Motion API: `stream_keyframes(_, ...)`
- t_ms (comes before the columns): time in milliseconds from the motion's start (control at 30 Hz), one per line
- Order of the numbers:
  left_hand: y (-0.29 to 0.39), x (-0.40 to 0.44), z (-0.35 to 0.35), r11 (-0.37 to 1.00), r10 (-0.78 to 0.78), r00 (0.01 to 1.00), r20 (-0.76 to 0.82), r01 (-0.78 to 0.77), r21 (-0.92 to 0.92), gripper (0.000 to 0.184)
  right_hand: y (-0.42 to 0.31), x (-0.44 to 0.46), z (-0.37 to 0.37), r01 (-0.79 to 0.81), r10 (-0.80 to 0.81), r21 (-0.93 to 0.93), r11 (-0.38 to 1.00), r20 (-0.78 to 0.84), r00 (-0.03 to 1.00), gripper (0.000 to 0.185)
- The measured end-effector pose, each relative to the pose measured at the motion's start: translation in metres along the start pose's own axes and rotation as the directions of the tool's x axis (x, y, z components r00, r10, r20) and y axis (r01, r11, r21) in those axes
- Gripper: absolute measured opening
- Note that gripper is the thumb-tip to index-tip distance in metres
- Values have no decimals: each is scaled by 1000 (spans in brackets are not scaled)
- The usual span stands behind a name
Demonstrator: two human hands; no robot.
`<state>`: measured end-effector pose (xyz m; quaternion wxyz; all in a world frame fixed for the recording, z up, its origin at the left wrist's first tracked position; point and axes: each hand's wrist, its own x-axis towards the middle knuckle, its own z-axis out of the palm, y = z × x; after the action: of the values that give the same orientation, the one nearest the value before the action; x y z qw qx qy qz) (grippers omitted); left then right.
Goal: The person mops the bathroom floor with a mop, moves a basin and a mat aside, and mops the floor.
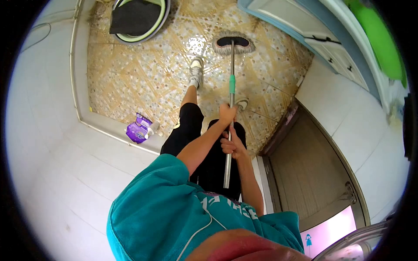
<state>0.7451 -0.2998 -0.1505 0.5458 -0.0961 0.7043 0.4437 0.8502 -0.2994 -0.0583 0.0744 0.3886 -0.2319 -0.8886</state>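
Mop: I am holding the mop [231, 99] out in front of me, its handle [227, 167] running up from my waist and its grey fringed head [233, 41] lying on the floor [143, 82], toward the far edge and nearer the cabinet side.
Green sleeve: it is sitting on the handle [232, 85], between the head and my hands.
Left hand: my left hand [227, 114] is closing all the way round the handle, the higher of the two.
Right hand: my right hand [234, 143] is curling its fingers round the handle just below, thumb pointing up along it.
Shoes: I am standing with my left shoe [197, 69] ahead and my right shoe [243, 104] farther back, partly hidden beside the handle.
Tiles: the patterned floor is shining as if wet near the left shoe.
Basin: a pale green-rimmed basin [163, 17] is standing at the far left corner of the floor, a black sheet [136, 18] covering part of it.
Purple packet: it is resting by the floor's near left edge [138, 129], a small white container [152, 129] beside it.
Cabinet: a blue-and-white cabinet [296, 17] is bordering the far right edge.
Door: a brown door [311, 169] is standing to my right.
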Motion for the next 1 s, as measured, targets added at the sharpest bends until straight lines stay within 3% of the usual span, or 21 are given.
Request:
stream_keyframes(67,34,42,-32,997,-47,998,-37,49,51,26,-11,45,37,21,-20,-8,1000,31,999,49)
stream_keyframes(133,83,75,-68,998,-9,997,-81,15,65,27,-23,94,81,9,-10,-26,1000,-38,999,47)
stream_keyframes(200,112,121,-100,962,123,987,-99,-95,255,26,-35,141,119,54,-57,-57,997,-61,997,45)
stream_keyframes(267,129,169,-121,980,127,989,-82,-112,165,29,-50,175,146,111,-119,-92,990,-89,989,43)
stream_keyframes(367,177,187,-129,990,76,992,-97,-64,122,31,-59,195,171,240,-240,-54,969,4,971,35)
stream_keyframes(467,173,162,-138,956,114,993,14,-114,269,28,-35,175,177,254,-257,-59,965,-59,964,32)
stream_keyframes(567,163,103,-135,965,96,995,18,-98,242,26,5,141,173,235,-233,56,970,-34,972,33)
stream_keyframes(633,126,88,-136,911,182,983,-6,-166,378,26,23,126,168,219,-215,103,970,-47,976,34)
stream_keyframes(667,126,75,-135,911,180,984,-6,-164,378,26,30,119,168,225,-214,138,965,-91,973,37)
stream_keyframes(733,137,53,-126,963,-40,994,97,13,269,25,34,101,167,234,-214,154,960,-135,967,40)
stream_keyframes(933,119,75,-112,987,-81,997,18,77,141,24,3,108,162,74,-97,-99,992,-252,963,45)
stream_keyframes(1000,125,81,-120,987,-31,999,9,29,158,23,-1,119,162,55,-76,-94,994,-241,967,45)
